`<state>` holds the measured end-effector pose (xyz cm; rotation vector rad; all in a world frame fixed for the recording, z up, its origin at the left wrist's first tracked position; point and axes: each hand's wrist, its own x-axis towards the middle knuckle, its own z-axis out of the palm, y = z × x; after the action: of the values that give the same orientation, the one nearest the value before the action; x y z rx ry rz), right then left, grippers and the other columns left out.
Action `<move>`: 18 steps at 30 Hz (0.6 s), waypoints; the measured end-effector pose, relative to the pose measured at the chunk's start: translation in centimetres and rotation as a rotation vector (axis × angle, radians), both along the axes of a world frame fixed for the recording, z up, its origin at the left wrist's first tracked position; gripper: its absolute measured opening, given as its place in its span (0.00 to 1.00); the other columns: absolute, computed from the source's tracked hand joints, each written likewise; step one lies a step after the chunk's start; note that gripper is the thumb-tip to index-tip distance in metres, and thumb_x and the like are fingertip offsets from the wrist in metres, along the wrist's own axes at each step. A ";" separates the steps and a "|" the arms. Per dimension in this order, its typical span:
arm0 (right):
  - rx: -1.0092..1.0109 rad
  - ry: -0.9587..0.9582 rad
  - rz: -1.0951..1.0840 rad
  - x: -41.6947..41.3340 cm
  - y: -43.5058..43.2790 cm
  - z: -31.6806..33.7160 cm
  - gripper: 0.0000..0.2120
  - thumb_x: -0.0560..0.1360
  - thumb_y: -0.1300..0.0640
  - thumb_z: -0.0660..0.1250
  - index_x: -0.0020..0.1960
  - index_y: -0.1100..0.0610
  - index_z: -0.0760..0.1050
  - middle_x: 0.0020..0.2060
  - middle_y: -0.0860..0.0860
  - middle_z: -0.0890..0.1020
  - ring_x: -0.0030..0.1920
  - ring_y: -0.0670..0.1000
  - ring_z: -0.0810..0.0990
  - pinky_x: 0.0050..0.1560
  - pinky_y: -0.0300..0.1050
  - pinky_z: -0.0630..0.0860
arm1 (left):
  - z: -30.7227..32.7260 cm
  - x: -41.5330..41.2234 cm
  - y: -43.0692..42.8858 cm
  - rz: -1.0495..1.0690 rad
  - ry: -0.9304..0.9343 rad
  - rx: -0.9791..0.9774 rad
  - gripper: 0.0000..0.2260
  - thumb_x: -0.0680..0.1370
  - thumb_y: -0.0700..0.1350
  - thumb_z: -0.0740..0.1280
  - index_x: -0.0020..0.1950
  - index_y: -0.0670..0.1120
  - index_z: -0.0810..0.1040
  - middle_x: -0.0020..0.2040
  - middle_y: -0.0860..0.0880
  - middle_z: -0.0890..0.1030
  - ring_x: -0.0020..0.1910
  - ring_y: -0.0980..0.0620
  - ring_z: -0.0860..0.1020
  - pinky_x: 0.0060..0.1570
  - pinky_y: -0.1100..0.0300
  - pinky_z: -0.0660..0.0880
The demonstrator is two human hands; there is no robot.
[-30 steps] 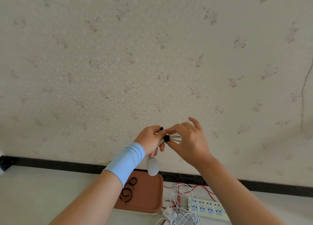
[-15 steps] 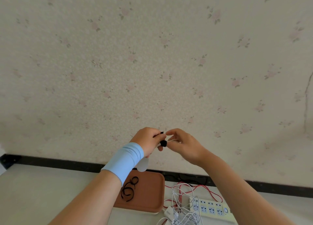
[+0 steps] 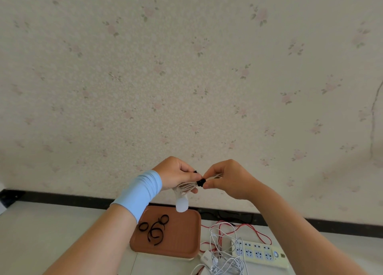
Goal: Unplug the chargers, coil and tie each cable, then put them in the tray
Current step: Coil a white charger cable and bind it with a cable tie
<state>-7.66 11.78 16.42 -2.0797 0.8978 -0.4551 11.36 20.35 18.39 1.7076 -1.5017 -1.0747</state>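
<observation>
Well, on my feed the left hand (image 3: 176,175), with a light blue fabric sleeve (image 3: 138,191) round its wrist, is raised in front of the pale floral wallpaper (image 3: 186,78), well above the table. Its fingers are curled round a coiled white charger cable (image 3: 185,187), whose flattened loops run across to the right hand (image 3: 227,179). A thin black tie strap (image 3: 200,182) is wrapped round the middle of the coil, between the two hands. The right thumb and forefinger are pinched together on that strap, and the other fingers are folded in behind. I cannot tell whether the strap is fastened. A rounded white charger plug (image 3: 182,205) hangs from the bundle just below the left hand, over the far edge of the brown rectangular plastic tray (image 3: 182,237). The tray sits on the white table (image 3: 41,233), and several spare black loop ties (image 3: 154,230) lie in its left half. Just right of the tray is a tangle of loose white cables (image 3: 226,264) with a thin red cable (image 3: 260,236) trailing through it. At the near side of the tangle I can see a white charger block (image 3: 206,259). A cream multi-socket power strip (image 3: 261,254) lies at the right of the tangle, and a black skirting strip (image 3: 62,198) runs along the foot of the wall.
</observation>
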 end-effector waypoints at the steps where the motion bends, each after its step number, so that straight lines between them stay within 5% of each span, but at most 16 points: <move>1: -0.035 0.010 0.012 0.1 0.2 -0.1 0.07 0.69 0.56 0.80 0.41 0.46 0.84 0.37 0.43 0.86 0.39 0.40 0.82 0.43 0.35 0.76 | 0.1 0.2 0.1 -0.014 -0.010 0.025 0.09 0.77 0.49 0.71 0.48 0.45 0.86 0.41 0.47 0.87 0.48 0.47 0.85 0.57 0.48 0.77; 5: -0.185 0.021 0.025 0.6 1.0 -0.2 0.06 0.68 0.56 0.81 0.43 0.49 0.86 0.39 0.45 0.86 0.42 0.43 0.83 0.46 0.37 0.78 | 0.2 0.2 0.2 0.024 -0.022 0.051 0.07 0.75 0.48 0.73 0.47 0.45 0.85 0.39 0.46 0.86 0.42 0.48 0.85 0.43 0.56 0.79; 9: -0.359 -0.040 0.044 0.7 1.3 -0.3 0.07 0.69 0.58 0.80 0.45 0.53 0.87 0.38 0.42 0.83 0.39 0.37 0.79 0.42 0.28 0.72 | -0.1 0.1 0.0 0.122 0.065 0.061 0.07 0.73 0.47 0.75 0.45 0.43 0.85 0.38 0.45 0.86 0.38 0.49 0.85 0.45 0.57 0.81; 12: -0.524 -0.141 0.070 0.8 1.3 -0.7 0.07 0.68 0.58 0.81 0.44 0.51 0.87 0.37 0.42 0.84 0.38 0.37 0.78 0.43 0.28 0.71 | -0.5 0.4 0.0 0.162 0.170 0.107 0.10 0.73 0.48 0.75 0.47 0.42 0.84 0.36 0.44 0.84 0.33 0.51 0.82 0.35 0.61 0.77; 18: -0.648 -0.254 0.044 0.9 0.8 -1.8 0.07 0.67 0.57 0.80 0.44 0.51 0.87 0.36 0.44 0.85 0.41 0.44 0.78 0.49 0.32 0.70 | -1.2 0.4 -0.3 0.207 0.317 0.079 0.11 0.72 0.44 0.76 0.50 0.44 0.78 0.40 0.44 0.84 0.34 0.46 0.82 0.42 0.53 0.81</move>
<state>-6.78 12.63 14.66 -2.5266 0.5957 -1.0705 11.77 20.10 17.24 1.6134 -1.0747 -1.2384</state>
